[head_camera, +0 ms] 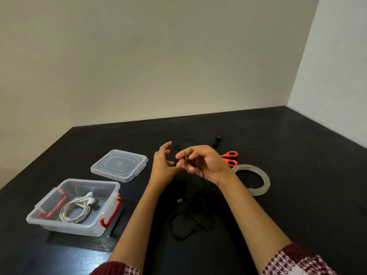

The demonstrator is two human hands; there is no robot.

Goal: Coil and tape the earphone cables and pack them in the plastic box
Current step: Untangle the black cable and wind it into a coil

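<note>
Closest to the camera are the two patterned maroon-and-white sleeves, left sleeve (pixel 117 268) and right sleeve (pixel 294 261), with bare forearms reaching out over the black table (pixel 297 155).

Between the arms, the black earphone cable (pixel 179 225) lies in a loose, messy loop on the table. A small silvery end (pixel 179 200) sits just above the loop.

One strand runs up to the right hand (pixel 202 163). That hand is raised with the fingers curled in, and the thumb and fingertips (pixel 179 155) pinch the cable, which then trails down across the palm.

The left hand (pixel 163 165) is right beside it, fingers spread and loosely bent, index pointing up. Honestly can't tell if its thumb is touching the cable or just close to it. It's a bit blurry there.

More black cable and a small dark piece (pixel 217 140) lie farther back, behind the hands.

Off to the left, the clear plastic box (pixel 83 229) with red latches is open, with coiled white earphones (pixel 76 210) inside. Its lid (pixel 119 165) lies flat on the table just behind it.

To the right, orange-handled scissors (pixel 230 158) poke out from behind the right hand. A roll of clear tape (pixel 258 192) lies flat near the right wrist.
</note>
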